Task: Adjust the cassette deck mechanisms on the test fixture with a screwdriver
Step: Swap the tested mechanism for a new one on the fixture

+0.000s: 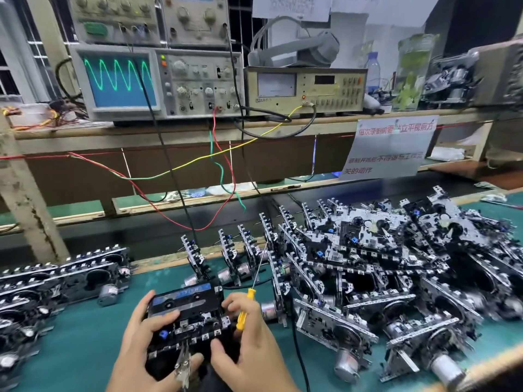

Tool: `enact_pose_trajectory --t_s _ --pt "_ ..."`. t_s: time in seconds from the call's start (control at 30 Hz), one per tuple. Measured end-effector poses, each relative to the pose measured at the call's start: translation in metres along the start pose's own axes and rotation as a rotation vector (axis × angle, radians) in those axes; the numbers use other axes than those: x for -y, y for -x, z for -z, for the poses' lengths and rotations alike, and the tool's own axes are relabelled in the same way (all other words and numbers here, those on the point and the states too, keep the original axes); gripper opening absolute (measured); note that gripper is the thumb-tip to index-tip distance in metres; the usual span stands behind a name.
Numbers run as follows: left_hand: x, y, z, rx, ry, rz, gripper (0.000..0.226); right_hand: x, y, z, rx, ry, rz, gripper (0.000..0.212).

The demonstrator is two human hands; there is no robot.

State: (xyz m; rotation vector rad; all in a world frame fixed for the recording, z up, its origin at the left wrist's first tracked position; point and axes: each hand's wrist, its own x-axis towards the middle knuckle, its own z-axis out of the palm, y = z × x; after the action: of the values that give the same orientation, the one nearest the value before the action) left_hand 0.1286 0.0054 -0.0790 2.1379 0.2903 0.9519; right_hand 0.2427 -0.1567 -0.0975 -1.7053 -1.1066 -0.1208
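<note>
Holding cassette deck | left hand | right hand gripping screwdriver

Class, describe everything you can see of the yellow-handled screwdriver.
The screwdriver has a translucent yellow, plastic-looking handle and a long, thin, bare metal shaft. It stands nearly upright, leaning slightly right, its tip pointing up and away towards the standing mechanisms behind. The right hand holds the handle against its curled fingers while also holding the cassette deck mechanism. The tip touches nothing visible.

Your left hand curls its fingers around something in front of you. Your right hand curls too, thumb reaching toward the left.
</note>
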Motion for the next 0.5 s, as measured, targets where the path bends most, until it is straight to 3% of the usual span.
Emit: enact_pose_trajectory --t_s 0.1,0.2,0.3,0.4,0.5 --pt "0.002 -0.003 -0.001 0.032 0.022 0.081 0.072 0.005 -0.013 0.004 -0.047 0.017 0.011 0.046" --pt "-0.006 -0.002 0.01 0.104 0.003 0.112 0.07 0.019 -0.016 0.018 -0.255 -0.016 0.081 0.02" --pt "-0.009 -0.003 0.033 0.26 -0.033 0.104 0.057 0.032 -0.021 0.041 -0.405 -0.108 0.077 0.028" --pt "-0.024 -0.016 0.04 0.288 -0.149 0.134 0.042 0.045 -0.019 0.057 -0.45 -0.224 -0.031 0.032" --pt "-0.045 -0.041 0.031 0.356 -0.363 0.063 0.053 0.05 -0.016 0.056 -0.465 -0.347 -0.195 0.033"
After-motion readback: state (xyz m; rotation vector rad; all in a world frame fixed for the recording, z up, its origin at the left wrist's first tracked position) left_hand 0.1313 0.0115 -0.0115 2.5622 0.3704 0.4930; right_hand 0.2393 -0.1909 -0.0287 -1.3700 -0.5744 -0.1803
